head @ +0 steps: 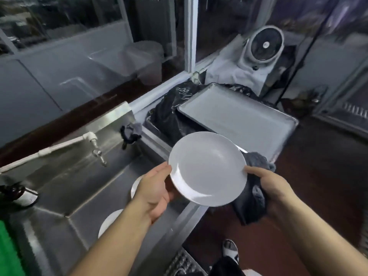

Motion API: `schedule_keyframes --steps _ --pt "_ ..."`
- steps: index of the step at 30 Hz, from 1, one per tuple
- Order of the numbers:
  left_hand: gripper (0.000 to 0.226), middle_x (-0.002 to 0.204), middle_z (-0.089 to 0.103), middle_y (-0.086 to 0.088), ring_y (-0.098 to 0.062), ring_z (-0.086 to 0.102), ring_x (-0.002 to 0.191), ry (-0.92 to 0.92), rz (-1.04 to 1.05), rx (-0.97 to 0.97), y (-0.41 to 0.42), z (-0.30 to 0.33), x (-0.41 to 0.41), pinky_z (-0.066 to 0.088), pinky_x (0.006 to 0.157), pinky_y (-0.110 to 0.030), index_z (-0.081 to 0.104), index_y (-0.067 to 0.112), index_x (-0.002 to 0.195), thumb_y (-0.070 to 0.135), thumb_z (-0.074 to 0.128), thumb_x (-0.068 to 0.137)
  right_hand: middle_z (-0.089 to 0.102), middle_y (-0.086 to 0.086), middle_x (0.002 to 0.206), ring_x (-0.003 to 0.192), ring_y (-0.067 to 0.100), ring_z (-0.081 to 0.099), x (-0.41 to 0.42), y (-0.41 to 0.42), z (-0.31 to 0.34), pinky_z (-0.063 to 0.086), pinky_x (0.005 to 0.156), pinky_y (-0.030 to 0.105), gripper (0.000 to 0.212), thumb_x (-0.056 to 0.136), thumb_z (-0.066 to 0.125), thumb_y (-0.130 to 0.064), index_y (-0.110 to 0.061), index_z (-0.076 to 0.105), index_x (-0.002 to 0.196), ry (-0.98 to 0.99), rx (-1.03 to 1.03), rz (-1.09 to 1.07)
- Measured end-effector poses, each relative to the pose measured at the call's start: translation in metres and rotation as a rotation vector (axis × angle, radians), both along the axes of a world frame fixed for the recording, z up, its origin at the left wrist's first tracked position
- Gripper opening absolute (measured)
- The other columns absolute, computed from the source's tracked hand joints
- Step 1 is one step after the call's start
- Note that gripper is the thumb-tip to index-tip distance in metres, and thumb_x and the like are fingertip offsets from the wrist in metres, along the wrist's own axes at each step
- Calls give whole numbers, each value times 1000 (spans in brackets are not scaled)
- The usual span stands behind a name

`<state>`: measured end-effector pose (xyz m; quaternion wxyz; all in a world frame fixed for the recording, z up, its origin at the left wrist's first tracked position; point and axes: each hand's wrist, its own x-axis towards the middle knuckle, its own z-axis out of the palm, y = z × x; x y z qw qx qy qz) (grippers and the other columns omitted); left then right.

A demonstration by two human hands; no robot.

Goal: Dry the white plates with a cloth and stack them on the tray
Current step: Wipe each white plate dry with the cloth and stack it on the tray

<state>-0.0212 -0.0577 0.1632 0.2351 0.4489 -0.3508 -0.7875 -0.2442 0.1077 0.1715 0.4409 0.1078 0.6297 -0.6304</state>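
White plate (207,168) face-up, tilted, between both hands (154,188).

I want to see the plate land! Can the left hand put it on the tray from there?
Probably yes. The left hand grips the white plate right beside the tray, which looks bare, with nothing between them.

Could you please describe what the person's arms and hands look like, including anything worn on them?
Both forearms are bare right down to the bottom edge of the picture, with no sleeves showing. The left hand and the right hand wear no gloves, and I can make out no watch, ring or bracelet.
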Motion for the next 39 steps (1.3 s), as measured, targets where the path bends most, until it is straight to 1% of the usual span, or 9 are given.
schedule_keyframes --steps 2,8,14,17,22,26,30,34,39 --pt "27 121 78 -11 -30 77 99 14 -68 -6 8 -1 -31 63 75 -44 74 13 127 17 58 106 81 23 97 77 37 80 -19 24 2 63 54 43 28 87 81 -12 5 76 109 -4 -15 -60" --pt "23 115 79 -12 -24 79 89 21 -293 -56 48 8 -140 65 80 -46 83 17 110 18 62 102 80 26 99 72 37 79 -98 97 11 63 52 43 21 95 73 -9 7 77 108 -1 -62 -172" --pt "23 118 79 -13 -25 79 93 53 -375 -41 118 18 -267 65 80 -43 82 13 111 14 61 102 79 21 79 57 32 76 -197 179 27 57 40 38 20 103 63 -9 3 74 92 -18 -99 -280" --pt "23 121 78 -10 -26 80 91 36 -404 -34 152 21 -321 65 75 -40 83 13 110 12 61 103 79 21 79 59 33 77 -242 219 32 58 42 39 19 104 62 -10 4 74 100 -17 -93 -311" --pt "24 123 78 -2 -22 80 95 24 -450 -11 190 24 -394 65 73 -37 84 18 111 12 61 103 80 21 83 61 34 77 -309 260 27 59 43 39 19 104 63 -9 4 74 98 -13 -104 -363" --pt "23 118 80 -1 -20 79 89 -13 -452 13 196 24 -434 65 72 -37 85 16 106 9 63 101 80 24 98 71 36 79 -350 265 15 61 48 40 17 101 67 -9 4 75 108 -19 -82 -385" --pt "29 104 81 -3 -17 76 79 -50 -455 -13 180 16 -476 65 68 -34 86 15 93 4 61 98 80 25 100 77 39 79 -396 250 1 63 53 43 19 97 73 -9 4 76 110 -24 -34 -369" --pt "27 104 81 -2 -18 72 88 -51 -444 14 144 1 -518 64 90 -39 86 17 94 5 62 98 80 25 101 87 43 79 -453 216 -14 64 69 48 24 94 76 -8 5 75 113 12 21 -320" --pt "23 115 80 -5 -16 78 88 -23 -385 65 88 -12 -569 65 89 -39 84 11 106 7 63 97 80 24 99 87 43 79 -516 157 -16 64 74 48 29 91 80 -10 5 74 116 36 89 -253"
